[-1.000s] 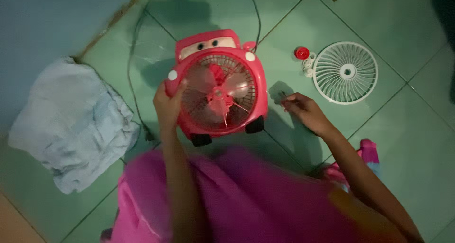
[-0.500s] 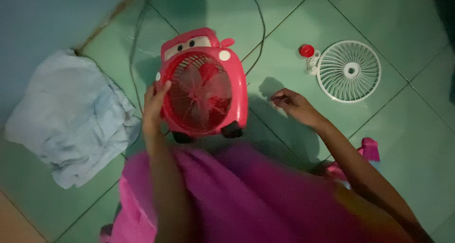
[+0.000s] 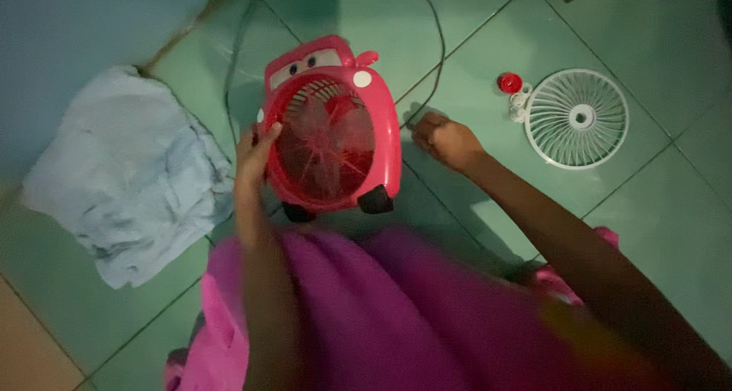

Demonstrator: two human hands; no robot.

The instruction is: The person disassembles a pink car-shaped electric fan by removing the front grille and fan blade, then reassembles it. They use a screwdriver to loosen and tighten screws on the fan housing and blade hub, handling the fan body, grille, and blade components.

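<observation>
The landmark here is the red car-shaped fan [image 3: 332, 128], which stands tilted on the green tiled floor [image 3: 473, 48] just ahead of the person's pink-clad lap [image 3: 381, 315]. Its front guard is off, so the translucent blades [image 3: 324, 143] show bare inside the round opening. The left hand [image 3: 255, 154] grips the fan's left rim, fingers curled over the edge and closed on the plastic, steadying the body. The right hand [image 3: 442, 139] rests just to the right of the fan, drawn into a loose fist low over the tiles; whether it pinches some small part cannot be told from this view. Well to the right of the fan lies the white round grille [image 3: 577, 119], flat on the floor, with a small red cap [image 3: 509, 82] and a pale little piece [image 3: 518, 107] touching its left edge. To the left of the fan sits a crumpled pale blue cloth [image 3: 130, 173]. A dark cord [image 3: 435, 48] loops away behind the fan. The step in hand looks like work on the opened fan, body held firm while the blades are exposed. Any next move calls for a firm left grip, so the tilted body does not roll, and care near the thin blades.
</observation>
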